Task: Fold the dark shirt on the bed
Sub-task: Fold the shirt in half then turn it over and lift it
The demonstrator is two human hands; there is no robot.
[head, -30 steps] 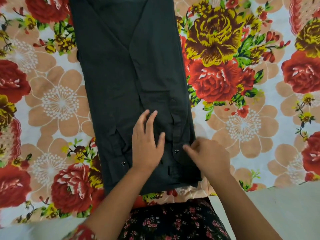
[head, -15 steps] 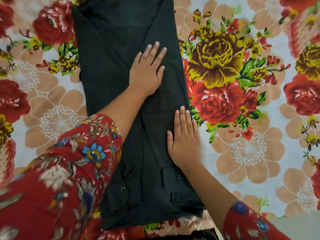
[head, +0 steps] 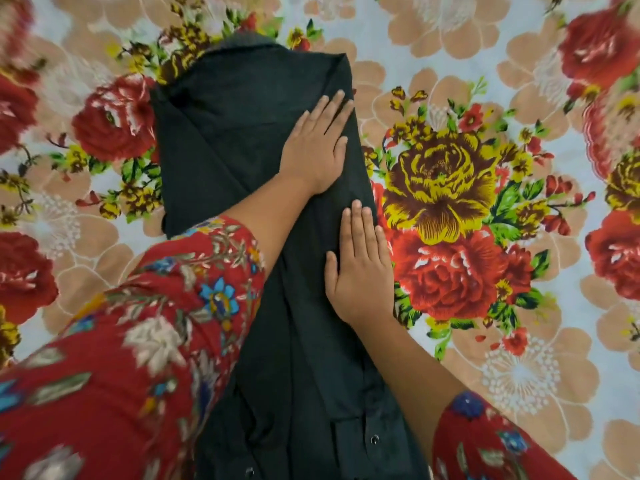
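The shirt (head: 242,161) is laid lengthwise on the bed (head: 519,81) — folded into a narrow strip. Both hands are pressed flat on it, fingers extended, nothing gripped: left hand (head: 317,147) farther up, right hand (head: 360,268) at the right edge.

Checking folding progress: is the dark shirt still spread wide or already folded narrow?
Folded narrow: the dark shirt lies as one long strip, sides turned in, with the left hand and right hand flat on it.

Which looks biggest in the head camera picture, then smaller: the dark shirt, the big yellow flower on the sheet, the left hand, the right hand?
1. dark shirt
2. yellow flower
3. left hand and right hand: these look about the same, so no ranking between them.
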